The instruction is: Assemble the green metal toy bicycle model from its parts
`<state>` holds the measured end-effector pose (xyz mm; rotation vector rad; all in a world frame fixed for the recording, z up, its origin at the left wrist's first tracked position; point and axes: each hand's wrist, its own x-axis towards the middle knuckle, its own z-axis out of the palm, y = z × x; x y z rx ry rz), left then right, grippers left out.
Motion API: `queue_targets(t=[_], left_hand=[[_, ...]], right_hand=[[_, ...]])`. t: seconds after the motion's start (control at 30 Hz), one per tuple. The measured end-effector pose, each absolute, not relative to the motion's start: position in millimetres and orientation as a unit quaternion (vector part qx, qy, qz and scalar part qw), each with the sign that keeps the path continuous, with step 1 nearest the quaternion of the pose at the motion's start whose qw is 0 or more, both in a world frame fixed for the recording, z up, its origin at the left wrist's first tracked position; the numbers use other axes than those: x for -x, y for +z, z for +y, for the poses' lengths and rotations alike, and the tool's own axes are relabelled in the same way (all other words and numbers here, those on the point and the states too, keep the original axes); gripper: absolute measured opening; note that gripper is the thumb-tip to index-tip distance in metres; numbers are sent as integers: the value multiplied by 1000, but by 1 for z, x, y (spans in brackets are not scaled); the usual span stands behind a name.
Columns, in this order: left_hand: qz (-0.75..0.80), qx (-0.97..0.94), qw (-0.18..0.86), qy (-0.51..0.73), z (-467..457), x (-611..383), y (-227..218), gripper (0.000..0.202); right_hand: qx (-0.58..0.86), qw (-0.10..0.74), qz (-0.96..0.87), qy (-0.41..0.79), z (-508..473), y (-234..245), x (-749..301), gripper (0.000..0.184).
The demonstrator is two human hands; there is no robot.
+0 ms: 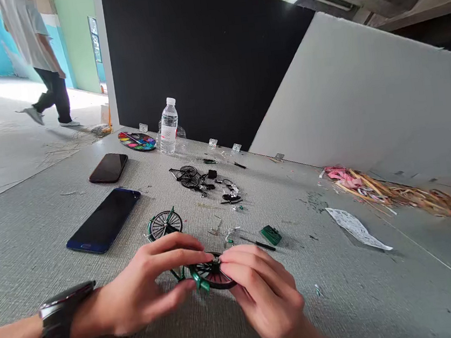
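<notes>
Green miniature bicycle (197, 280): we have it lying on the grey textured tabletop (43, 249), just in front of us, between our hands.
Near wheel (213, 274): black with red inside the rim, partly hidden by our fingers; we are working on it with both hands.
Far wheel (165, 224): spoked, resting on the tabletop, beyond our hands.
Long axis: seems to run from the far wheel toward us to the near wheel, leaning slightly right; the middle of the frame is hidden behind our left hand.
Left hand (149, 283): half-closed, fingers curved over the near wheel, gripping the model.
Right hand (261, 289): closed around the near wheel's far side, fingertips pressed against it.
Close by: a green plastic part (271, 235) and a thin black rod (257, 244) lie just beyond our right hand.
Farther on: a black bicycle model with loose parts (189, 178), two smartphones (103, 221), a water bottle (168, 126).
Behind: a person (44, 59) walks past.
</notes>
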<state>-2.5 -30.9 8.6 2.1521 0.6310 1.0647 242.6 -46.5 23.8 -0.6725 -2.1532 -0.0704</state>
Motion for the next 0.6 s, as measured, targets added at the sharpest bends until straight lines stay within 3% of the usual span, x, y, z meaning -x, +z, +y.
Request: queue_targets(t=[0.2,0.33,0.6], left_hand=[[274,-707,519,395,-26,2,2,34],[301,-588,643,388,-26,-6,0,52],[289,-456,759,364,-20,-10,-3,53]], right_hand=[[233,371,-892,-113,-46,33,-243,29],[189,358,-896,-184,-47,32,-242,30],[165,319,-903,-236,-46,26,-245,27]])
